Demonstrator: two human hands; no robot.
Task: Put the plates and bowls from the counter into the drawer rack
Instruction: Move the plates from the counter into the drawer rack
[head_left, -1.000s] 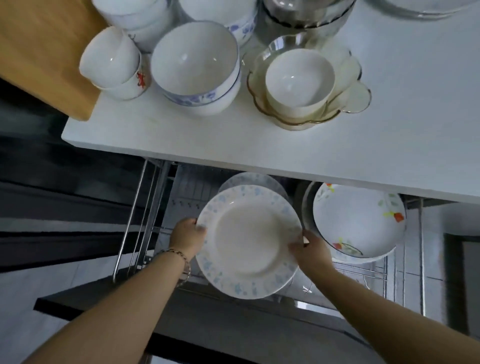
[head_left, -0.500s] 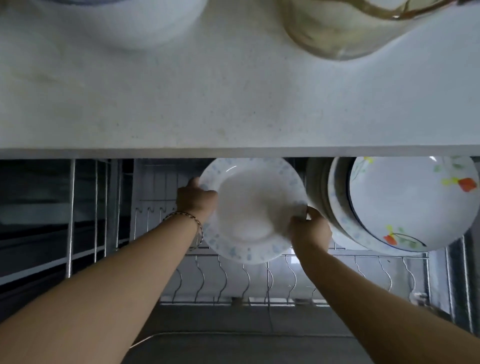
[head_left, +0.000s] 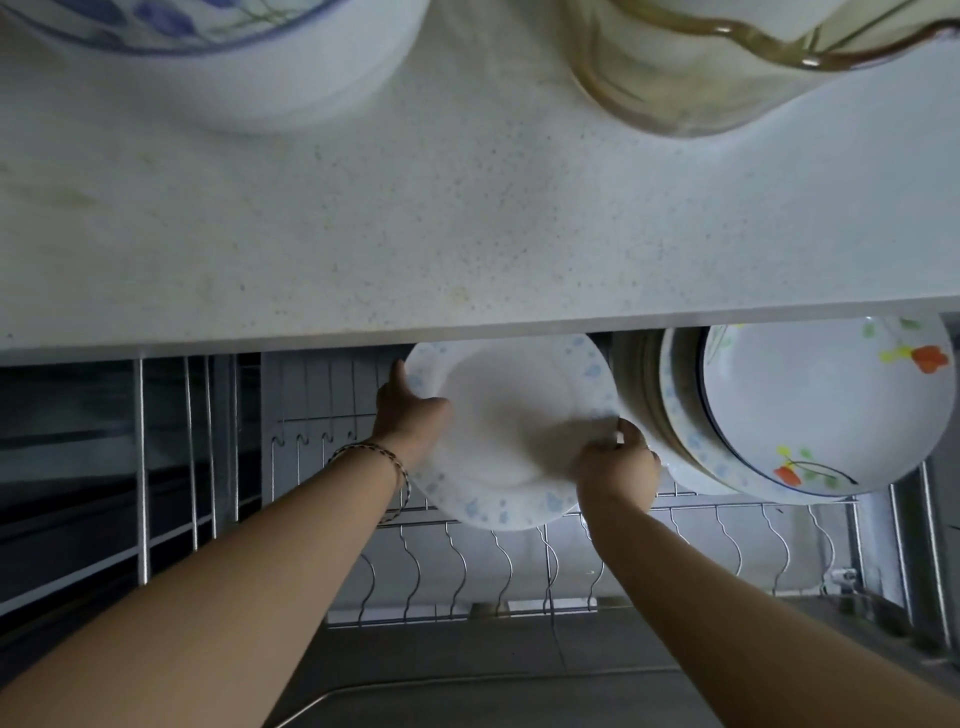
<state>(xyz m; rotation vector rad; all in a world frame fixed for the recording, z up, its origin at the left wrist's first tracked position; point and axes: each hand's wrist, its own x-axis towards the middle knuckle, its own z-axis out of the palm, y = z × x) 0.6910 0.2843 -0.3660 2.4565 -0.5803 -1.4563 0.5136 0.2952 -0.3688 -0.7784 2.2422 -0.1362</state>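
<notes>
A white plate with pale blue flecks on its rim (head_left: 511, 434) stands on edge in the wire drawer rack (head_left: 457, 566), just below the counter's front edge. My left hand (head_left: 408, 410) grips its left rim and my right hand (head_left: 615, 465) grips its lower right rim. To the right, several plates stand together in the rack; the front one is a white plate with orange flowers (head_left: 826, 410). On the counter (head_left: 467, 218) above are the base of a blue-patterned white bowl (head_left: 249, 57) and an amber glass bowl (head_left: 727, 57).
The rack's wavy wire dividers (head_left: 727, 540) run along the front, with open slots left of the held plate. Vertical rails (head_left: 143, 467) frame the drawer's left side. The counter edge overhangs the back of the rack.
The view has dropped closer to the counter edge. Both hands have carried the plate from in front of the rack back under the counter and to the right, toward the standing plates.
</notes>
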